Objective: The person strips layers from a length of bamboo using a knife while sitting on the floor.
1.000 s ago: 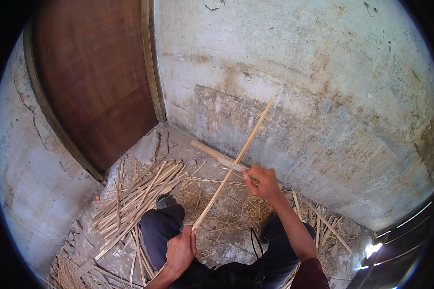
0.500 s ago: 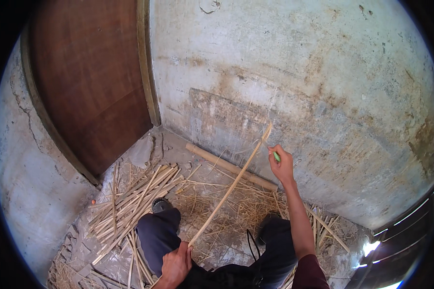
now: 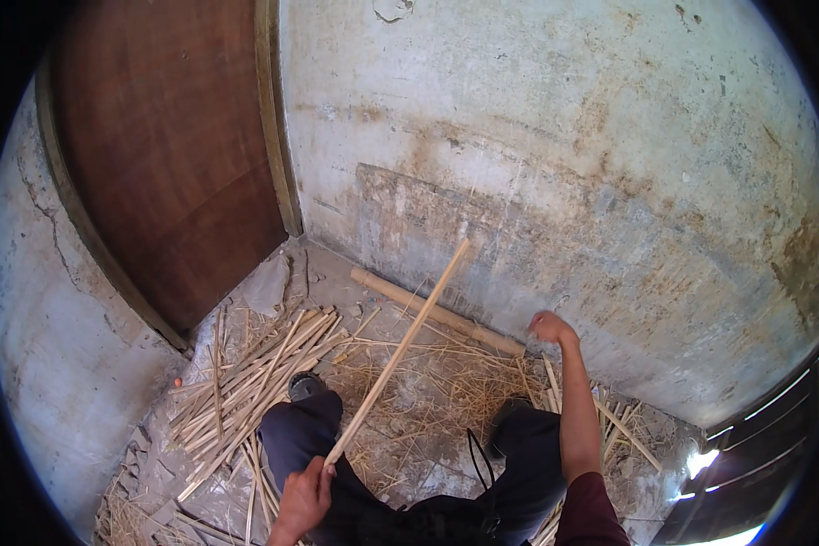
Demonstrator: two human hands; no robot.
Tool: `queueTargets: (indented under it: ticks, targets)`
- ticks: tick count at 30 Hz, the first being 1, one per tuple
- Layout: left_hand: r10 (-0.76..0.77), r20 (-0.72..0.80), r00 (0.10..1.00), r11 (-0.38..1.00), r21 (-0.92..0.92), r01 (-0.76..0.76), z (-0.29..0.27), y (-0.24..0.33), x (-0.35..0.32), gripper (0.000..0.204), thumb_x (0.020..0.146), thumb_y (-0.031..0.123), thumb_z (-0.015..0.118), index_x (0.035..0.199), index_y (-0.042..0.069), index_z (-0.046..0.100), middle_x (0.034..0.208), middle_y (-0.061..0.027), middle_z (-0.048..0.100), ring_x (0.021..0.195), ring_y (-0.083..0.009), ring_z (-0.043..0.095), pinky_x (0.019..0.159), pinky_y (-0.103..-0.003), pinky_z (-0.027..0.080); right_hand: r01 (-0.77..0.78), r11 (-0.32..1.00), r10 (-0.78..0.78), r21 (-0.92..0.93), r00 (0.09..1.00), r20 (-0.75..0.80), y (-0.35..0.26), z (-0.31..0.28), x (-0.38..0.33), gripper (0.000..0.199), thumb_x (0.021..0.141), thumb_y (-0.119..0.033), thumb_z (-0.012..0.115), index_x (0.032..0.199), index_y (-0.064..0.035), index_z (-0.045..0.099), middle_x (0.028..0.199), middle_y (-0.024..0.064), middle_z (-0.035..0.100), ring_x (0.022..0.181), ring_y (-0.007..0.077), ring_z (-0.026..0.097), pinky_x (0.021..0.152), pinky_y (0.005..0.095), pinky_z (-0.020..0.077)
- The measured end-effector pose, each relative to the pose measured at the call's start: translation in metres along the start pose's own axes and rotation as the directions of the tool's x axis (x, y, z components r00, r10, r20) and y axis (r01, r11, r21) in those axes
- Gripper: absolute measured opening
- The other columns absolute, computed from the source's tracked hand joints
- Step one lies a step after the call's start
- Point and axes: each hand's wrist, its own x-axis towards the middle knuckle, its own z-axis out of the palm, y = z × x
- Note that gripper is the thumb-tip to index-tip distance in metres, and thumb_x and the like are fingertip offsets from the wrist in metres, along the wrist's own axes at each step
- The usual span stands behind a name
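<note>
In my left hand (image 3: 304,498), a long split bamboo strip (image 3: 399,355) is gripped at its near end. The strip slants up and away, its far end in front of the wall. My right hand (image 3: 548,327) is apart from the strip, to its right, near the foot of the wall. That hand is curled and blurred by motion. The green-handled knife it held half a second ago cannot be made out in it now.
A pile of bamboo strips (image 3: 246,387) lies left of my leg. A thick bamboo pole (image 3: 437,314) rests along the wall's foot. Shavings (image 3: 437,391) litter the floor between my feet. More strips (image 3: 632,435) lie at the right. A brown door (image 3: 164,155) stands at the left.
My right hand has come away from the strip's far end, moving down and right. My left hand has drawn back and left, and the strip has shifted left with it.
</note>
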Motion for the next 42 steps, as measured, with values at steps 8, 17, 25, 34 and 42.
queueTargets:
  ticks: [8,17,25,34,42]
  targets:
    - [-0.218,0.329,0.919,0.777,-0.512,0.367,-0.006,0.0,0.03,0.029,0.115,0.025,0.05,0.097,0.005,0.061,0.063,-0.0028,0.053,0.052,-0.0153,0.049,0.05,-0.033,0.041,0.339,0.93,-0.194,0.141,0.78,-0.596,-0.123,-0.01,-0.078,0.017,0.103,-0.022,0.065,0.11,-0.0064,0.066,0.078,0.014,0.069,0.068,0.0233,0.067,0.067,0.0399,0.0521]
    - [-0.111,0.376,0.92,0.614,-0.702,0.361,0.004,0.05,0.086,0.04,0.117,0.038,0.043,0.093,0.008,0.057,0.066,0.0048,0.042,0.052,-0.0059,0.034,0.045,-0.025,0.03,0.94,0.341,-0.798,0.0,0.289,-0.529,-0.229,0.046,-0.199,0.012,0.099,-0.014,0.072,0.11,-0.0088,0.072,0.078,0.0047,0.063,0.055,0.018,0.062,0.049,0.0341,0.0475]
    - [-0.059,0.361,0.931,0.553,-0.764,0.331,0.02,0.073,0.101,0.041,0.117,0.041,0.044,0.094,0.01,0.056,0.067,0.0069,0.04,0.054,-0.0039,0.032,0.05,-0.024,0.025,0.964,0.215,-0.917,-0.156,0.145,-0.371,-0.238,0.072,-0.233,0.025,0.087,-0.01,0.078,0.112,-0.0139,0.078,0.085,-0.0005,0.064,0.053,0.0125,0.059,0.044,0.0296,0.0462]
    - [0.0,0.358,0.934,0.531,-0.791,0.304,0.028,0.066,0.1,0.043,0.118,0.041,0.044,0.088,0.01,0.052,0.069,0.0061,0.038,0.058,-0.0058,0.034,0.054,-0.026,0.028,0.972,0.201,-0.924,-0.121,0.147,-0.354,-0.24,0.073,-0.239,0.027,0.085,-0.011,0.078,0.111,-0.0145,0.079,0.084,-0.0027,0.064,0.052,0.0115,0.057,0.043,0.029,0.0441]
    - [-0.025,0.194,0.981,0.686,-0.711,0.158,0.03,0.067,0.097,0.046,0.119,0.038,0.044,0.089,0.004,0.053,0.072,0.0035,0.044,0.063,-0.0092,0.039,0.058,-0.029,0.035,0.97,0.206,-0.914,-0.131,0.143,-0.38,-0.245,0.073,-0.239,0.029,0.082,-0.009,0.078,0.11,-0.0147,0.08,0.085,-0.0027,0.065,0.051,0.0113,0.056,0.043,0.0291,0.0427]
